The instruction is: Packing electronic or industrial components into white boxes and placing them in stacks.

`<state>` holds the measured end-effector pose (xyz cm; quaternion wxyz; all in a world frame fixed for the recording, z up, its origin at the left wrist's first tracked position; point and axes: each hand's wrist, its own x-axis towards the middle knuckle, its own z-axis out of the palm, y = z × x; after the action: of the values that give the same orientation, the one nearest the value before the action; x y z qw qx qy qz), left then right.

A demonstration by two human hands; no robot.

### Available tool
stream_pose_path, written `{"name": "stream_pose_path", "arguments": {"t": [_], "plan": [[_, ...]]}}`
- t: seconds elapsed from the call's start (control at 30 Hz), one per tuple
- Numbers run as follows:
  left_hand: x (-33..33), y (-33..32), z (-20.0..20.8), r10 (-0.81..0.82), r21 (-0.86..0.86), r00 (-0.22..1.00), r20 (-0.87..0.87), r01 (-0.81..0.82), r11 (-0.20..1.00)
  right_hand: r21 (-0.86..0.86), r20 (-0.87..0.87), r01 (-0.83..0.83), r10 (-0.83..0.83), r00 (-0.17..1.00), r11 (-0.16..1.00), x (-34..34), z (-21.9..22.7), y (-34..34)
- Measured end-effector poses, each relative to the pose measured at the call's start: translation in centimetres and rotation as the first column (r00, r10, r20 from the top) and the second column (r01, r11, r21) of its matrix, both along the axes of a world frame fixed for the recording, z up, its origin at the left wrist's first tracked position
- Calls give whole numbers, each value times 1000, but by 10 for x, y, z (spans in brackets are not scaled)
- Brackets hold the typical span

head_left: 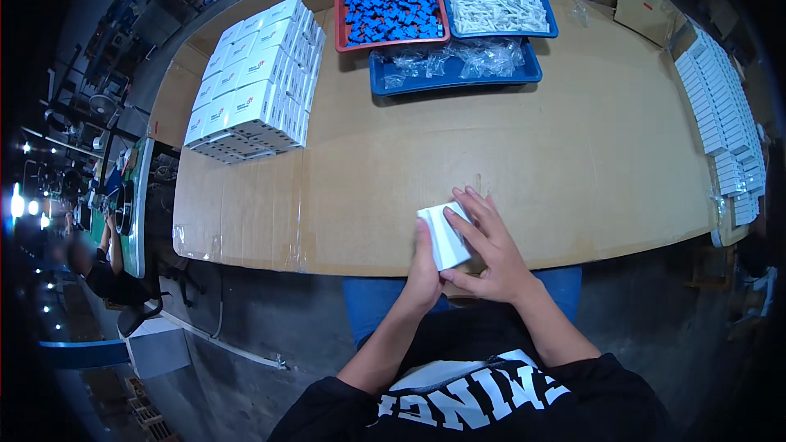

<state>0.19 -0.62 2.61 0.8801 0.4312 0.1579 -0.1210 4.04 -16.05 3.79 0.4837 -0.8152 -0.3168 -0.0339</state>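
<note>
Near the front edge of the cardboard-covered table, a small white box [446,237] is held between my two hands. My left hand [423,266] grips its left side, with the thumb along the edge. From the right, my right hand [491,254] closes around the box, some fingers over its top and the thumb at its lower end. The box is tilted, and its underside and far side are hidden.
A tall stack of white boxes [254,74] stands at the left. At the back are a red tray [340,0] of blue parts, a blue tray [553,12] of white sticks and a lower blue tray [458,86] of clear bags. More white boxes [720,106] line the right edge. A person [106,274] sits far left.
</note>
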Motion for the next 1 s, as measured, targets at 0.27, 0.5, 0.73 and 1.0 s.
{"name": "stream_pose_path", "arguments": {"t": [0.27, 0.5, 0.73, 1.0], "plan": [[-7, -12, 2, -98, -131, 992, -75, 88, 987, 82, 272, -4, -18, 962, 997, 4, -21, -6], [-10, -12, 0, -148, -77, 985, -84, 142, 987, 207, 407, -11, -76, 910, 978, 2, -30, -3], [-10, -11, 4, -134, -23, 982, -130, 133, 991, 217, 399, -30, -60, 915, 976, 0, -36, 2], [-13, -11, 5, -123, -9, 983, -136, 123, 992, 239, 344, -25, -61, 937, 971, -4, -37, 4]]}}
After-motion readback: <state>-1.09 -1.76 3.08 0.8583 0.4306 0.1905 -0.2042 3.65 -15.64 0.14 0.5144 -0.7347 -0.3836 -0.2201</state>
